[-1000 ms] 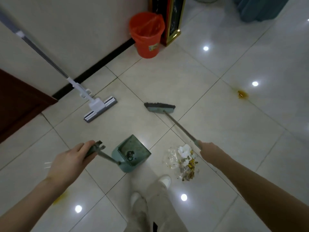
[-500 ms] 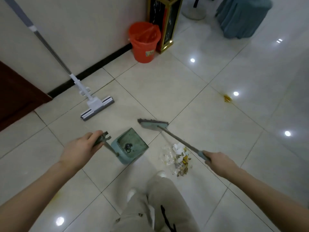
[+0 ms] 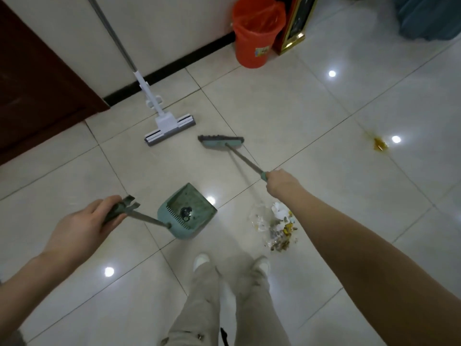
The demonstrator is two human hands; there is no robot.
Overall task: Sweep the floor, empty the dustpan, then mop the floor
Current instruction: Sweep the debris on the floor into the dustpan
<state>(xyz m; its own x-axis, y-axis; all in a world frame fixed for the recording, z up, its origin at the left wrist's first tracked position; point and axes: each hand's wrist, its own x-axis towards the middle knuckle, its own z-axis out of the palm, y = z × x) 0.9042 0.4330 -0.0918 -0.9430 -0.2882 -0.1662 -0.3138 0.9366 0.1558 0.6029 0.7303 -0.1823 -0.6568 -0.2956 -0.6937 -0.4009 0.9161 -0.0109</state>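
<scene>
Dustpan (image 3: 185,232), containing one dark scrap (image 3: 185,213), is gripped by the left hand (image 3: 82,226), just left of the debris pile (image 3: 277,227). Broom (image 3: 220,143) is gripped by the right hand (image 3: 280,182). Orange bin (image 3: 253,46) is bag-lined.

broom (image 3: 222,144): head swung away from the dustpan (image 3: 192,211), now near the mop head (image 3: 169,128) | right hand (image 3: 280,182): moved from beside the litter pile (image 3: 277,227) to beyond it, forearm overlapping it | feet (image 3: 201,260): now side by side
</scene>
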